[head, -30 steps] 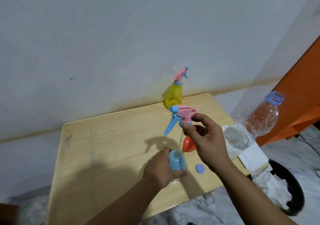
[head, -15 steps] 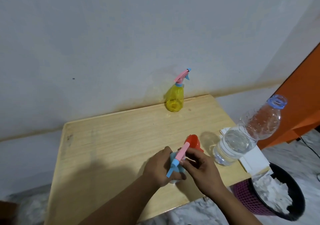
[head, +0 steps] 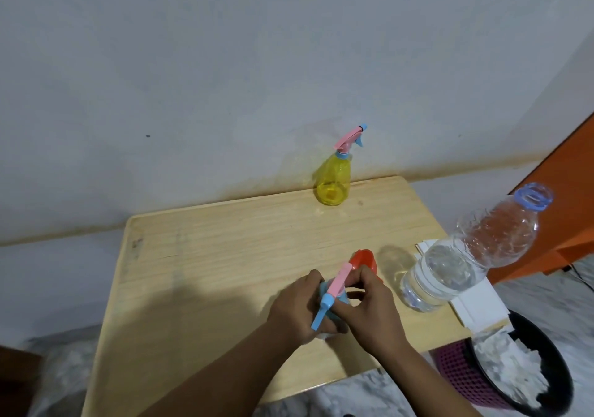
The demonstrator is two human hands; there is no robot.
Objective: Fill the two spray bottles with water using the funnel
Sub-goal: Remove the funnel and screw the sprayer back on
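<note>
- Head view: the left hand [head: 297, 307] wraps round the blue spray bottle [head: 324, 289] near the front of the table [head: 209, 256]; the right hand [head: 369, 310] pinches its pink and blue spray top [head: 334, 288]
- The red funnel [head: 363, 260] lies just behind the hands; the water bottle [head: 450, 268] stands to the right; the yellow spray bottle [head: 334, 178] stands far back by the wall

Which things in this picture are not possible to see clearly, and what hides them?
- Blue spray bottle, head view: its body and water level are hidden by the left hand and right hand.
- Red funnel: its spout is hidden behind the right hand.
- Yellow spray bottle: too small to judge its water level.
- Bin: partly cut off by the table.
</note>
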